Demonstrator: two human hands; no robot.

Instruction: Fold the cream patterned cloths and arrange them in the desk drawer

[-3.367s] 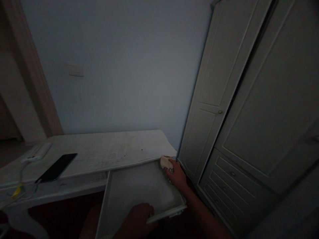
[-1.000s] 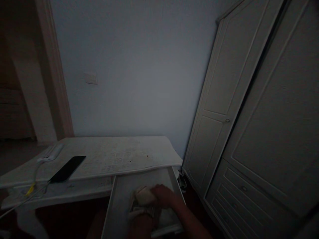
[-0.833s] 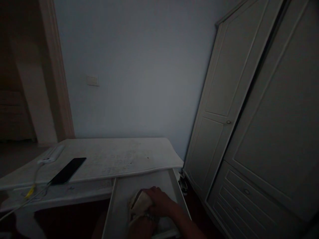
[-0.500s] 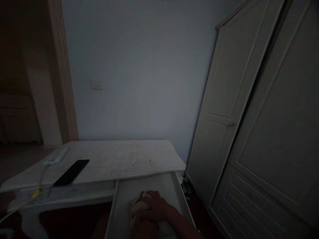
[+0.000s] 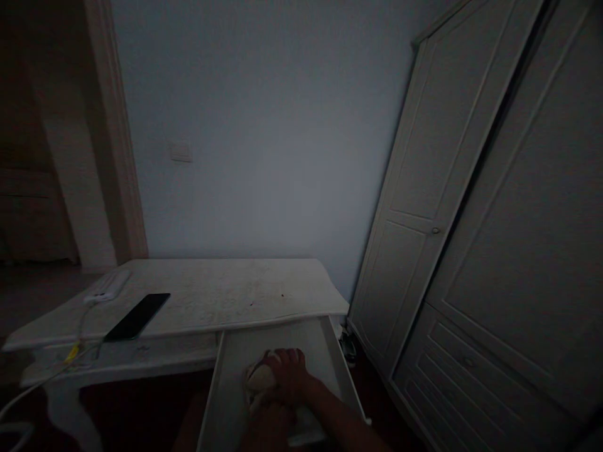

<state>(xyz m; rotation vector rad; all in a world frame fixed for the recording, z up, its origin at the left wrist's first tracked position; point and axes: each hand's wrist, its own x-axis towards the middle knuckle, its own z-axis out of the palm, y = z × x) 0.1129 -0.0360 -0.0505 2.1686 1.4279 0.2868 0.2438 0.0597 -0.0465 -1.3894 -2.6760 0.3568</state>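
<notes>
A pulled-out white drawer (image 5: 311,336) juts from the table, and a pale crumpled cloth (image 5: 260,380) lies inside it. My right hand (image 5: 292,375) comes in from the lower right and is closed over the cloth's right side, knuckles up. Just below it, my left hand (image 5: 272,402) is against the cloth's near side. The right hand partly covers it, and its fingers are hidden. Dim light blurs the edges of both hands.
On the white table (image 5: 211,289) lie a black phone (image 5: 137,317) and a white power strip (image 5: 107,286), with a cable (image 5: 35,388) hanging at left. A wardrobe (image 5: 414,182) stands at right, with dark shoes (image 5: 347,348) on the floor beside the drawer.
Both hands and the cloth appear slightly higher in view, as does the table, so the camera has tilted a little. More of the cloth's top shows beside my right hand.
</notes>
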